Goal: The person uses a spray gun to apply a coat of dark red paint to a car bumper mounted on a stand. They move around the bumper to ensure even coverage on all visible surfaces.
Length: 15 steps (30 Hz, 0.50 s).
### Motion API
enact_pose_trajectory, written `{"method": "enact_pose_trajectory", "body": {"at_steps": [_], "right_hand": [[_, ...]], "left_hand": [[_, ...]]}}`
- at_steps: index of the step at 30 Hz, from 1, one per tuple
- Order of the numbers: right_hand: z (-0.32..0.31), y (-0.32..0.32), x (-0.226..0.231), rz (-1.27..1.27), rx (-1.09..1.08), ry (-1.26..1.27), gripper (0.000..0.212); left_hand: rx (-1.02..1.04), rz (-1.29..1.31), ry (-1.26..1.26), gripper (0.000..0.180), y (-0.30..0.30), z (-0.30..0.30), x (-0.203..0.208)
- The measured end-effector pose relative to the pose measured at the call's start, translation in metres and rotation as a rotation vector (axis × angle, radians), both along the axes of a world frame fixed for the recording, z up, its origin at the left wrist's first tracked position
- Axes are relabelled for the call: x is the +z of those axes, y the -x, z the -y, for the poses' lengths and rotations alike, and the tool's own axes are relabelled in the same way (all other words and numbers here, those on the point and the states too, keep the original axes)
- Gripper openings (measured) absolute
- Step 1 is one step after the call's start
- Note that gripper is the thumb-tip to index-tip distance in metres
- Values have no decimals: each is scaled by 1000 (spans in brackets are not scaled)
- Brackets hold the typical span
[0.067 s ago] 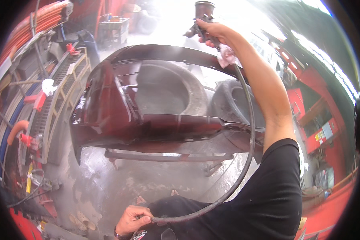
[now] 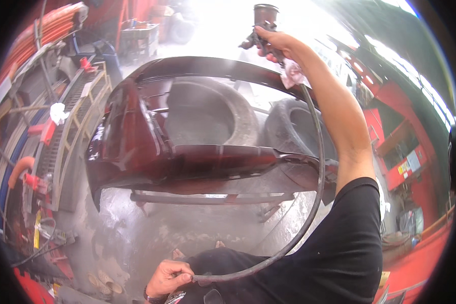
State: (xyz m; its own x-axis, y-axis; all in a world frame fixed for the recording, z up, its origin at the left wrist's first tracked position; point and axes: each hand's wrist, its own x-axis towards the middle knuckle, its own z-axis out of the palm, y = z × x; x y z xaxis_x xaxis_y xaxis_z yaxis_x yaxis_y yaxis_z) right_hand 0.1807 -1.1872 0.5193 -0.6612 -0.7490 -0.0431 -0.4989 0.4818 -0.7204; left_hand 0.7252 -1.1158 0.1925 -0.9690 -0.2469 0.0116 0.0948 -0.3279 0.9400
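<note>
By the right hand (image 2: 277, 44), a dark, cup-topped spray gun (image 2: 266, 18) is gripped near the far edge of a glossy dark-red curved car bumper (image 2: 218, 167); by the left hand (image 2: 169, 277), a black rubber hose (image 2: 321, 177) is grasped.

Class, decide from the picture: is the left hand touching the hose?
Touching: the head view shows the left hand closed around the hose, which runs into its grip.

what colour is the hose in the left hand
The hose is dark grey, best seen in the head view.
</note>
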Motion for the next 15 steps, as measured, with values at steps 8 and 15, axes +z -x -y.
{"method": "enact_pose_trajectory", "body": {"at_steps": [8, 15], "right_hand": [[-233, 130, -11, 64, -383, 185, 59], [-388, 213, -31, 65, -597, 261, 66]], "left_hand": [[-267, 18, 58, 19, 90, -25, -3], [-334, 50, 99, 36, 181, -77, 10]]}}
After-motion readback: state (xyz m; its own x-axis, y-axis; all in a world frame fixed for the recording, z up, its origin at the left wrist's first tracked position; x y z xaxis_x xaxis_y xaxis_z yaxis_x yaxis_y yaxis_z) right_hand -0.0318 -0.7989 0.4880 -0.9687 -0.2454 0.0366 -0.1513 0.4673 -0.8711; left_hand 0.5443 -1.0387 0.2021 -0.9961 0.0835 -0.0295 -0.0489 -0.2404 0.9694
